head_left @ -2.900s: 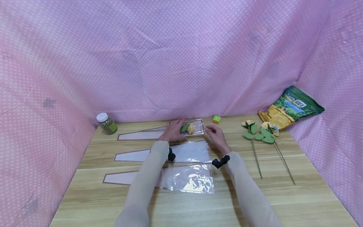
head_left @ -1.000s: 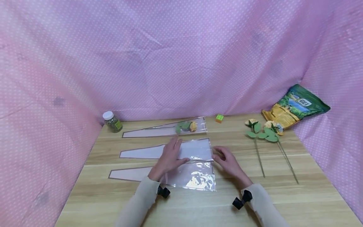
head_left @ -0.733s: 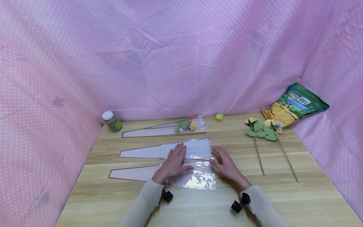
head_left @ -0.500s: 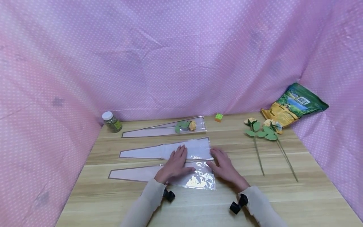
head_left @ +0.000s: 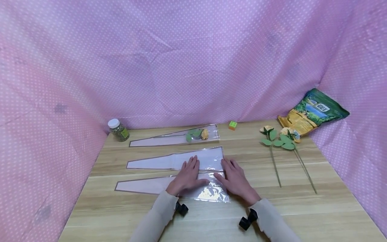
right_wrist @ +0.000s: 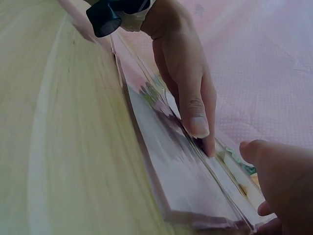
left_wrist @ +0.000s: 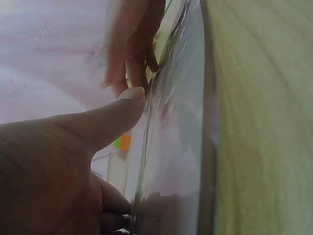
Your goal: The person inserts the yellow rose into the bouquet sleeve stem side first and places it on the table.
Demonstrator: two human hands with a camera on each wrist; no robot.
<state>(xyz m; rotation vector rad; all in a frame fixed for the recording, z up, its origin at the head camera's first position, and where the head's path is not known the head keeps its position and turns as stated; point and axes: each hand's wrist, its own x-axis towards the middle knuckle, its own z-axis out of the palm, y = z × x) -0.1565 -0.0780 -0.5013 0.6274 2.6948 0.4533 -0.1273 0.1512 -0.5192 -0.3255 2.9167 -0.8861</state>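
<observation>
Three tapered clear flower sleeves with dark borders lie in rows, wide ends to the right. Across the middle sleeve (head_left: 208, 158) my left hand (head_left: 186, 177) rests with straight fingers, its palm and thumb over the near sleeve (head_left: 139, 186). My right hand (head_left: 237, 179) has its fingertips at the middle sleeve's wide end, the thumb reaching over the near sleeve's upper corner. The left wrist view shows the left thumb (left_wrist: 117, 120) stretched over the film. A yellow artificial rose (head_left: 204, 134) lies inside the far sleeve (head_left: 151, 142).
Two more artificial roses (head_left: 273, 158) lie to the right, beside a green and yellow bag (head_left: 314, 111). A small green and orange cube (head_left: 232, 125) sits at the back. A white-lidded jar (head_left: 119, 130) stands at the back left corner. Pink dotted cloth (head_left: 193, 67) surrounds the table.
Both hands have come from the far sleeve with the rose down to the middle sleeve. The left hand has settled flat on it, and the right has shifted left onto its wide end.
</observation>
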